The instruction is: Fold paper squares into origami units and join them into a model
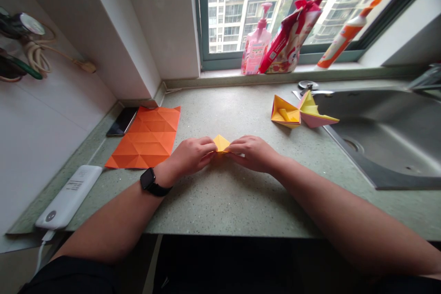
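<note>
A small folded yellow paper piece (221, 142) sits on the speckled green counter (234, 197), pinched between both my hands. My left hand (193, 156), with a black watch on its wrist, is closed on the paper's left side. My right hand (251, 152) grips its right side with fingers pressed together. Most of the paper is hidden under my fingers; only a pointed tip shows.
A creased orange sheet (146, 138) and a dark phone (122, 121) lie at left, a white power bank (69, 197) at the near left edge. Finished yellow-pink folded paper shapes (303, 112) sit beside the steel sink (389, 138). Bottles and a red bag stand on the sill.
</note>
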{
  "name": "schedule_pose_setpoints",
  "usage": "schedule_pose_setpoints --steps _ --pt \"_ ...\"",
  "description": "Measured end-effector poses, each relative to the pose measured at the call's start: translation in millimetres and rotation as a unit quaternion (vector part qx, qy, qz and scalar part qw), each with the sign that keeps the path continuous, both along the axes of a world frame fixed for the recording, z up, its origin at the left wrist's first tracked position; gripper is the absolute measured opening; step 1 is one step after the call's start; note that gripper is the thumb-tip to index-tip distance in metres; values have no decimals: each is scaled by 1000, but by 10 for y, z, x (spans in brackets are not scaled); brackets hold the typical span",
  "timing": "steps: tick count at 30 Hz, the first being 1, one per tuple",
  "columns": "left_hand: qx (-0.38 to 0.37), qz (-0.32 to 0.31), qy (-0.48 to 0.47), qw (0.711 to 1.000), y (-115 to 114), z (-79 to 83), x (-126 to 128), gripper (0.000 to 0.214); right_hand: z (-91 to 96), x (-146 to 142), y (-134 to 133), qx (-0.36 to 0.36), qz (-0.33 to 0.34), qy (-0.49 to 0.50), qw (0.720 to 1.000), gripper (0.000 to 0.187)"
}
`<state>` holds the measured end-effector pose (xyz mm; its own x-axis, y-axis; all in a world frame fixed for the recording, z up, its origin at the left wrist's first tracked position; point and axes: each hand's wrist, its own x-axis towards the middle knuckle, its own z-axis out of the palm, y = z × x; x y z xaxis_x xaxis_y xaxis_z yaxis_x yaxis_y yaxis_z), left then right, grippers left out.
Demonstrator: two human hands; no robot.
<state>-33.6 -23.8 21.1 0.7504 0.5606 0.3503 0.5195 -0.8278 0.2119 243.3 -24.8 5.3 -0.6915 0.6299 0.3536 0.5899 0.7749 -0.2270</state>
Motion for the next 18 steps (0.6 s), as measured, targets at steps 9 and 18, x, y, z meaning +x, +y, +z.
schedule_pose_setpoints --steps 9,18 --pt "-27 17 -27 999 -27 34 13 19 7 8 13 -27 11 45 999 25" --pt "-87 53 -69 992 -71 52 80 22 11 5 16 -36 -22 22 999 36"
